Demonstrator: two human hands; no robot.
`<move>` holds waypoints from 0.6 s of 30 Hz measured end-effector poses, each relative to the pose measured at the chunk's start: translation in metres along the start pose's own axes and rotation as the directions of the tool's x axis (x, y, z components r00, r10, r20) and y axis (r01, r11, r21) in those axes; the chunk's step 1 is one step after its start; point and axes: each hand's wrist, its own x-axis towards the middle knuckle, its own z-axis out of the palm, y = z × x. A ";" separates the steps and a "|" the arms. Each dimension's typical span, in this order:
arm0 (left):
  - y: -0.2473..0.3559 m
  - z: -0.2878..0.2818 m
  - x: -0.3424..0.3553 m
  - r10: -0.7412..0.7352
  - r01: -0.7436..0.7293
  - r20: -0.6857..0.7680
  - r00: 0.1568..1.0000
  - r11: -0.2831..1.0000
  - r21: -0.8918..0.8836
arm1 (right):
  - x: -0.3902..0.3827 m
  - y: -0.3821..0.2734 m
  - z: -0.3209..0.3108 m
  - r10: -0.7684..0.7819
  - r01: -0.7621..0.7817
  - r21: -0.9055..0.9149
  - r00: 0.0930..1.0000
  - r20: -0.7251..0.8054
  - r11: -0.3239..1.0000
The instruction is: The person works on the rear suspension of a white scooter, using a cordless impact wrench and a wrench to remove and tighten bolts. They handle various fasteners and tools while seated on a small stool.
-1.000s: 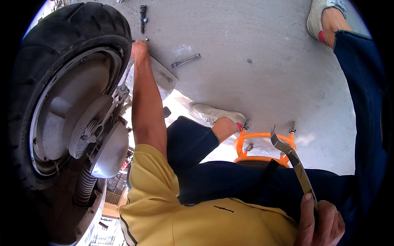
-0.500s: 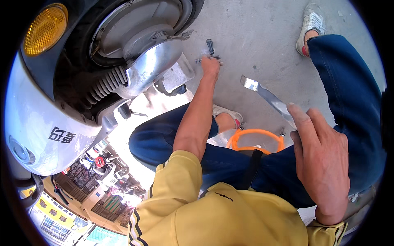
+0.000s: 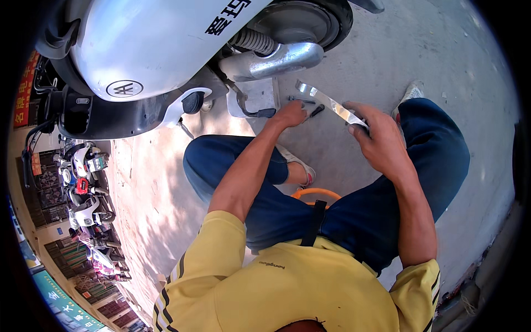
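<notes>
My right hand (image 3: 376, 135) grips a bent, shiny flat metal bar (image 3: 323, 98), whose far end rises toward the scooter. My left hand (image 3: 290, 115) is low beside small dark tools (image 3: 316, 110) lying on the concrete, its fingers curled; what they hold, if anything, I cannot make out. Just beyond, a white-and-black scooter (image 3: 133, 50) shows its rear wheel (image 3: 334, 25), a coiled shock spring (image 3: 254, 41) and a silver metal housing (image 3: 268, 62). A pale plate (image 3: 251, 91) lies under that housing.
My bent legs (image 3: 437, 155) frame the concrete ground (image 3: 354, 66). An orange tubular seat (image 3: 326, 195) is beneath me. Parked scooters (image 3: 86, 216) line shopfronts at the left, and a grey edge with debris (image 3: 473, 282) runs at the lower right.
My view has swung, so the scooter now spans the upper left and the street shows. My right hand has lifted the bar forward, nearer my left hand, which stays low by the tools.
</notes>
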 end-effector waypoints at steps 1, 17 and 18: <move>0.011 -0.023 -0.015 0.017 -0.017 0.007 1.000 0.999 0.048 | 0.002 0.001 0.005 -0.025 0.025 0.000 0.999 -0.020 1.000; 0.027 -0.170 -0.135 0.267 -0.227 -0.728 0.631 0.961 0.156 | 0.026 -0.065 0.051 -0.036 0.029 -0.056 0.990 -0.136 0.998; 0.027 -0.174 -0.131 0.272 -0.236 -0.718 0.641 0.960 0.152 | 0.028 -0.075 0.048 -0.032 0.020 -0.091 0.991 -0.129 0.996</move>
